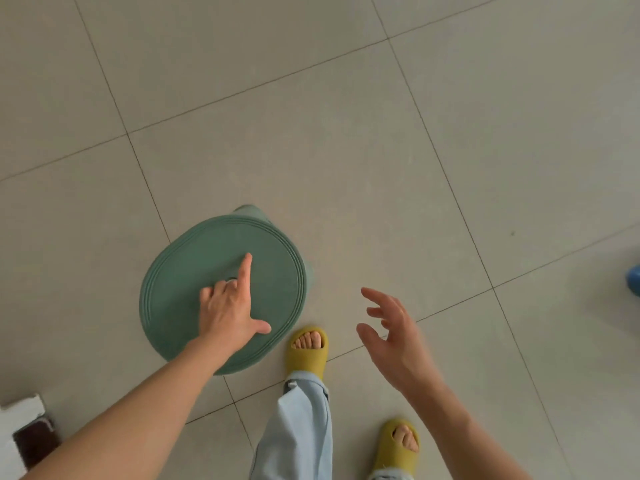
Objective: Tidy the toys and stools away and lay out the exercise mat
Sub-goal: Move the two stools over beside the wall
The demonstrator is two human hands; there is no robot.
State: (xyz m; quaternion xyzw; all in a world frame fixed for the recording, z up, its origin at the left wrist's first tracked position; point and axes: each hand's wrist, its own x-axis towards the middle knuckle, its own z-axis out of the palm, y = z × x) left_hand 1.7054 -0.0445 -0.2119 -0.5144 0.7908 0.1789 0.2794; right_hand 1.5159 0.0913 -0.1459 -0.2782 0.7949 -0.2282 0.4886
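Green stool (194, 271) under left hand (232, 306) — middle fingers hooked into seat's centre hole, gripping; right hand (391, 334) beside it, spread, empty. Stool-clearing step — next: lift, carry off.

No readable text or signs.

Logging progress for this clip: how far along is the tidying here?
Nothing looks finished. In hand: the left hand is on the green stool, middle fingers hooked into its centre hole, forefinger straight. The right hand hangs open, holding nothing. Left: the stool stands on the tiles, a blue object lies at the right edge, and no mat is visible.
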